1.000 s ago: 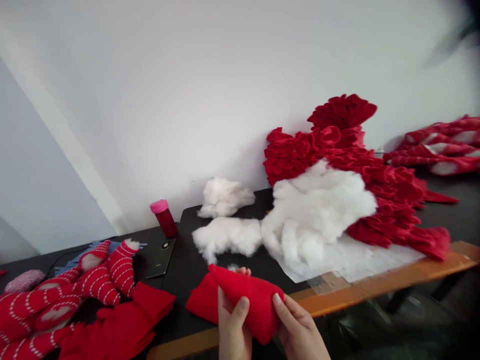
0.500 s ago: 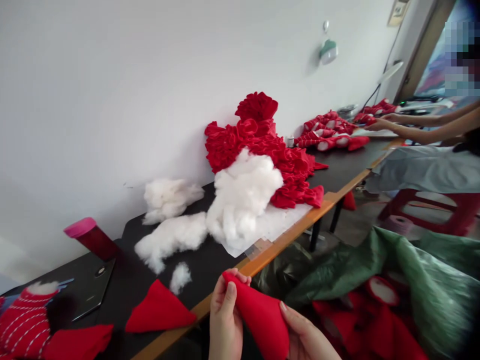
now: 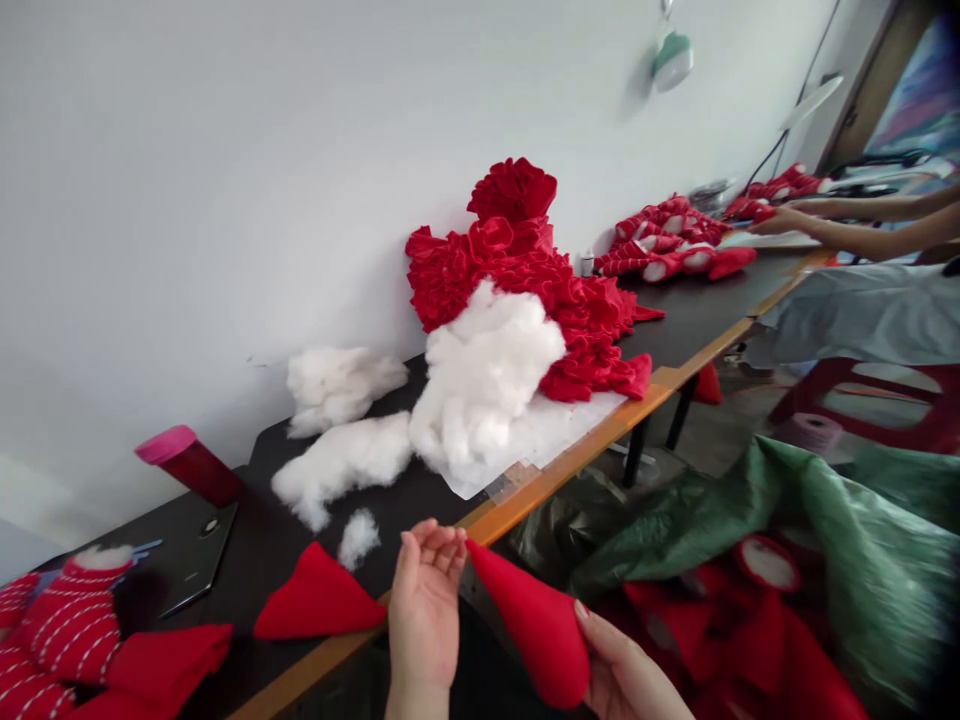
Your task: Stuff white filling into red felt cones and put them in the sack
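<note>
The right hand (image 3: 630, 668) grips a plump red cone (image 3: 529, 625) near its wide end, thumb on the near side and the other fingers mostly hidden behind it. The left hand (image 3: 427, 612) is open, palm showing, its fingertips right by the cone's narrow tip; whether they touch it I cannot tell, but they are not closed around it.

So the hold probably rests on the right hand alone, and that looks like the weak point. The cone appears in front of the counter (image 3: 397, 505), not over its top, so if the smooth cloth slides out of the right fingers, it could drop past the edge, perhaps towards the green bag (image 3: 780, 500) and the red pieces (image 3: 802, 650) in it, where it would be hard to pick out. Squeezing harder to prevent that could dent the rounded end.

On the counter, a flatter red piece (image 3: 319, 600) lies right at the front edge; a sleeve or forearm brushing it might knock it off. The small white tuft (image 3: 358, 540) just behind looks light enough to cling to a passing hand or drift away. The bigger fluff (image 3: 487, 375) rests against the red cloth pile (image 3: 517, 285), so loose fibres could catch on it.
</note>
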{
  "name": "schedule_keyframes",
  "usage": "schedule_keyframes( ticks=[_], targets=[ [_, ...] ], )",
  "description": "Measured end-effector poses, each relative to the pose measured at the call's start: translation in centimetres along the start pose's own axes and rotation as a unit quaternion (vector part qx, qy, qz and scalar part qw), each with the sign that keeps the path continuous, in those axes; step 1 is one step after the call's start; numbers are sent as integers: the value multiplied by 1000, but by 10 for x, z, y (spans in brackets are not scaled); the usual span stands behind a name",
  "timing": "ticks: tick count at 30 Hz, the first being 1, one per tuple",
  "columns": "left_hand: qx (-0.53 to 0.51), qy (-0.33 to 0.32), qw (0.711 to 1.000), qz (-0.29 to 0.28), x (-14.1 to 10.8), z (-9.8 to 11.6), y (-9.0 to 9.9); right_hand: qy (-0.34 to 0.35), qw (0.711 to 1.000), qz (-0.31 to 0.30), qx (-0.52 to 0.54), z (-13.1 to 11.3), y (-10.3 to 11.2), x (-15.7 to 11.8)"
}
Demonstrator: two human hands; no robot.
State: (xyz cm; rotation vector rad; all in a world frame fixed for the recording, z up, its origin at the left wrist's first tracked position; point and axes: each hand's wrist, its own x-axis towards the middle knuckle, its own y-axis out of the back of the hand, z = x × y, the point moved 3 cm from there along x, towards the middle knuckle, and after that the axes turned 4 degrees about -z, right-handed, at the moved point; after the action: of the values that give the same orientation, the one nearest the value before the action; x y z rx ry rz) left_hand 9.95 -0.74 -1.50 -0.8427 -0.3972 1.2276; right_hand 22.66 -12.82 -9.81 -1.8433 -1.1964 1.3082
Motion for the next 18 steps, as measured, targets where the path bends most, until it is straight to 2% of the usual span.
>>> schedule_keyframes(
  ticks=[3,7,13,15,18],
  targets=[
    [23,7,1000,14,1,-1,7,17,999,36,12,-2,10,0],
    [77,49,996,-3,-6,-29,10,26,998,59,26,-1,12,-2],
    [160,84,976,-120,-20,-65,3,17,998,54,30,0,6,-6],
    [169,92,975,-115,-24,-69,2,16,999,40,31,-2,-2,-8],
    [155,104,979,-76,-27,-70,1,35,999,-5,33,-6,-18,-15]
  ],
)
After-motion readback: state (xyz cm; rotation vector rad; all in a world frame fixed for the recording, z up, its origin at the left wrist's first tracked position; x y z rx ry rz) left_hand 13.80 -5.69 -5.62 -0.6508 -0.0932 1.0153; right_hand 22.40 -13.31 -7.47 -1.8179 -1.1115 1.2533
